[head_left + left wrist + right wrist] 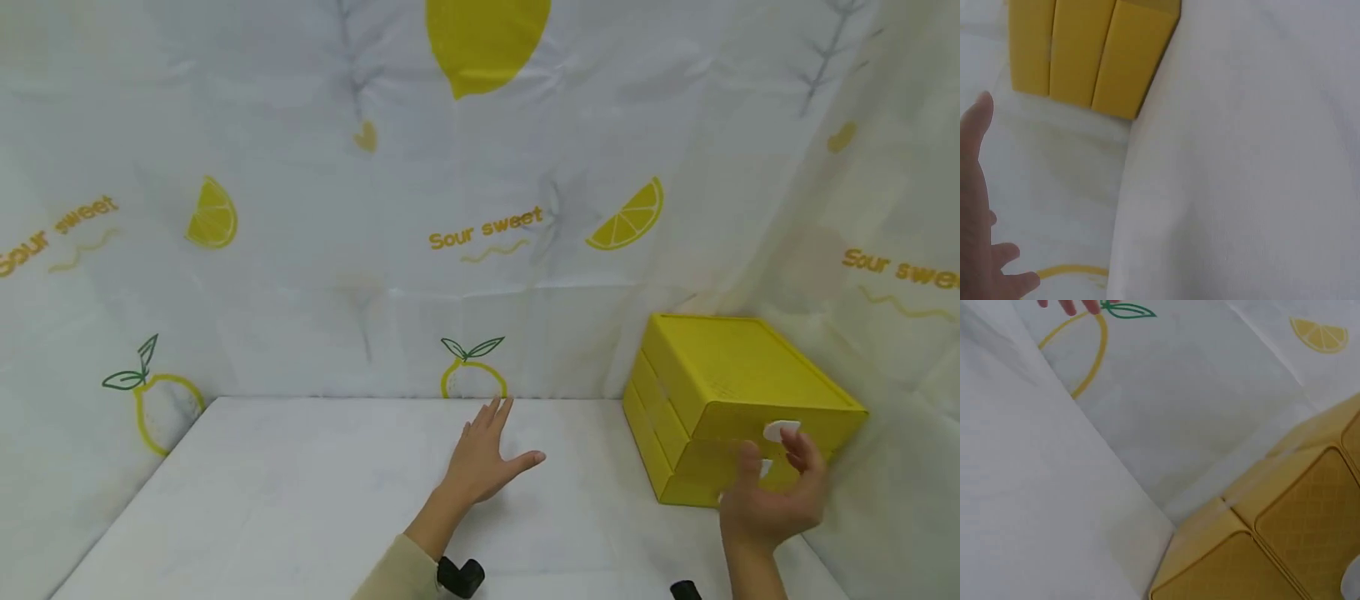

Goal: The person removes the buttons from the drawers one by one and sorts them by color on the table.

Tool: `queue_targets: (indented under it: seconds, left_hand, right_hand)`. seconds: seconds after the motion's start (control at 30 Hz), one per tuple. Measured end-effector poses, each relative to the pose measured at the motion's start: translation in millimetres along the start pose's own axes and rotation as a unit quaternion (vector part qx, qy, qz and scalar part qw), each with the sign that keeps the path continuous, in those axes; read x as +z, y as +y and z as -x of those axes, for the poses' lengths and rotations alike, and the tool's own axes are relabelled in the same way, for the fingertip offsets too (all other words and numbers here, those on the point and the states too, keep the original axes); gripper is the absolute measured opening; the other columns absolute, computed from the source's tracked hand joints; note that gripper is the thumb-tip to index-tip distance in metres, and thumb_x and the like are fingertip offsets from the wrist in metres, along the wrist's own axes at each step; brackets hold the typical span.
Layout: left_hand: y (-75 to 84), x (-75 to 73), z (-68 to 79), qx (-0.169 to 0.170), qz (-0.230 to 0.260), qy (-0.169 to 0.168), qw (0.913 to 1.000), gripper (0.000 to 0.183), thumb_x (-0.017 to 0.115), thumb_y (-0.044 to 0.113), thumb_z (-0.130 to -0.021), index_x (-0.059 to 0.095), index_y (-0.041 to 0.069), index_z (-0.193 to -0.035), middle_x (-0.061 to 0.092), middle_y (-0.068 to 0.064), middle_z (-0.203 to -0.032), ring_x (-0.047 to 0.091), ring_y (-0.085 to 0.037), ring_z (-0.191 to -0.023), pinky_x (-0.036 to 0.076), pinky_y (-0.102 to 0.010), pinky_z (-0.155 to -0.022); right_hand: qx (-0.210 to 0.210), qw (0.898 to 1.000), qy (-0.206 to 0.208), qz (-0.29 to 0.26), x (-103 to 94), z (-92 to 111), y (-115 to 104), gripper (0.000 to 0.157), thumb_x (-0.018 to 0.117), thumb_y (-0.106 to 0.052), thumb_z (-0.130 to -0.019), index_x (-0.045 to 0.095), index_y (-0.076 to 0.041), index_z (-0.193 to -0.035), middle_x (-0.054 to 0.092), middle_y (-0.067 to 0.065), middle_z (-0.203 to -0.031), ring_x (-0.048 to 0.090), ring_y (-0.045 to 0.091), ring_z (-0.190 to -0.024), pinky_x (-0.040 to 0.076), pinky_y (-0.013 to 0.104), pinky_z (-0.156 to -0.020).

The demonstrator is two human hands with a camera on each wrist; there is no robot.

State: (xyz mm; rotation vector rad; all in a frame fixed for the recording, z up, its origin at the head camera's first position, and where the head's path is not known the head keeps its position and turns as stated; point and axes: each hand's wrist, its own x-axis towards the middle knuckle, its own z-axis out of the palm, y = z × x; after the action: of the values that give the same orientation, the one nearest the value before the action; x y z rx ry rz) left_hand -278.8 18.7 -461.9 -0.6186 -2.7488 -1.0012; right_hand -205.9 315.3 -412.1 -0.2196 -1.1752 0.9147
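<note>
A yellow three-drawer box stands on the right of the white table, its drawers pushed in and white handles on their fronts. My right hand is in front of those drawers, thumb and loosely bent fingers spread apart with nothing between them. Its fingertips overlap the lower edge of the top drawer's handle in the head view. Over the middle of the table my left hand reaches forward, fingers straight and thumb out to the side. In the right wrist view, part of one white handle shows at the edge.
White cloth covers the table. Behind it hangs a white sheet printed with lemons and lettering, and the sheet continues along both sides. The box stands close to the right-hand sheet.
</note>
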Motion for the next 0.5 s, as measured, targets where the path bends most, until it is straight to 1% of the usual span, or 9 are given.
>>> queue_targets:
  seconds: [0.07, 0.1, 0.13, 0.2, 0.3, 0.37, 0.4, 0.43, 0.5]
  left_hand:
    - [8.4, 10.3, -2.3, 0.005, 0.013, 0.000, 0.9999, 0.099, 0.060, 0.072, -0.087, 0.021, 0.022, -0.163, 0.026, -0.008, -0.169, 0.029, -0.034, -0.155, 0.026, -0.061, -0.124]
    - [13.2, 16.3, -3.3, 0.009, 0.019, -0.003, 0.9998, 0.099, 0.060, 0.072, -0.088, 0.020, 0.023, -0.163, 0.025, -0.009, -0.169, 0.029, -0.034, -0.154, 0.027, -0.060, -0.123]
    - [18.3, 22.5, -4.0, 0.013, 0.026, -0.006, 0.9996, 0.099, 0.059, 0.073, -0.088, 0.018, 0.024, -0.164, 0.025, -0.008, -0.169, 0.030, -0.035, -0.154, 0.027, -0.060, -0.123]
    - [28.4, 33.6, -5.8, 0.017, 0.045, -0.016, 0.9987, 0.099, 0.057, 0.076, -0.087, 0.015, 0.028, -0.164, 0.023, -0.007, -0.170, 0.028, -0.033, -0.155, 0.028, -0.059, -0.123]
    - [37.6, 46.2, -9.0, 0.012, 0.073, -0.022, 0.9970, 0.098, 0.057, 0.076, -0.087, 0.013, 0.035, -0.163, 0.023, -0.004, -0.170, 0.029, -0.031, -0.155, 0.033, -0.058, -0.121]
    - [38.4, 52.6, -10.7, 0.001, 0.100, -0.021, 0.9948, 0.097, 0.060, 0.074, -0.087, 0.013, 0.037, -0.163, 0.024, -0.002, -0.170, 0.030, -0.029, -0.154, 0.036, -0.057, -0.120]
    - [37.1, 56.3, -11.7, -0.003, 0.115, -0.018, 0.9932, 0.097, 0.061, 0.072, -0.087, 0.013, 0.036, -0.163, 0.024, -0.001, -0.170, 0.031, -0.028, -0.154, 0.037, -0.056, -0.119]
    - [35.1, 60.2, -12.7, -0.006, 0.131, -0.017, 0.9912, 0.096, 0.063, 0.069, -0.088, 0.014, 0.035, -0.163, 0.025, 0.000, -0.169, 0.032, -0.027, -0.154, 0.037, -0.056, -0.119]
    - [31.2, 68.6, -14.6, -0.010, 0.177, -0.018, 0.9841, 0.094, 0.065, 0.063, -0.090, 0.016, 0.031, -0.163, 0.027, 0.000, -0.168, 0.033, -0.028, -0.153, 0.037, -0.055, -0.120]
  right_hand:
    - [0.048, 0.999, 0.004, 0.017, -11.0, -8, 8, 0.051, 0.080, -0.044, -0.083, 0.071, -0.005, -0.116, 0.067, -0.022, -0.107, 0.060, -0.004, -0.105, 0.041, 0.014, -0.093]
    - [0.068, 0.997, 0.001, 0.033, -17.6, -13, 14, 0.045, 0.078, -0.037, -0.085, 0.070, -0.009, -0.119, 0.064, -0.025, -0.108, 0.058, -0.005, -0.106, 0.040, 0.014, -0.093]
    - [0.084, 0.995, -0.005, 0.050, -24.1, -17, 21, 0.043, 0.077, -0.032, -0.086, 0.069, -0.010, -0.122, 0.061, -0.026, -0.108, 0.056, -0.005, -0.108, 0.039, 0.014, -0.093]
    - [0.109, 0.992, -0.016, 0.069, -35.6, -24, 39, 0.044, 0.076, -0.025, -0.085, 0.068, -0.013, -0.126, 0.059, -0.025, -0.111, 0.053, -0.005, -0.110, 0.039, 0.014, -0.094]
    - [0.151, 0.982, -0.048, 0.105, -45.9, -27, 64, 0.052, 0.077, -0.027, -0.085, 0.063, -0.020, -0.135, 0.052, -0.026, -0.118, 0.047, -0.007, -0.115, 0.037, 0.014, -0.099]
    - [0.184, 0.971, -0.076, 0.134, -48.2, -21, 77, 0.058, 0.077, -0.031, -0.087, 0.057, -0.024, -0.141, 0.047, -0.026, -0.123, 0.042, -0.009, -0.118, 0.035, 0.015, -0.103]
    - [0.201, 0.964, -0.089, 0.149, -48.7, -18, 81, 0.060, 0.076, -0.034, -0.088, 0.055, -0.026, -0.144, 0.045, -0.025, -0.125, 0.040, -0.008, -0.120, 0.033, 0.017, -0.107]
    - [0.223, 0.955, -0.101, 0.166, -48.6, -14, 85, 0.062, 0.075, -0.037, -0.090, 0.051, -0.028, -0.146, 0.045, -0.022, -0.130, 0.038, -0.007, -0.123, 0.032, 0.018, -0.109]
    - [0.252, 0.942, -0.121, 0.185, -48.0, -7, 89, 0.066, 0.072, -0.042, -0.092, 0.044, -0.030, -0.151, 0.043, -0.013, -0.142, 0.036, 0.000, -0.132, 0.028, 0.022, -0.117]
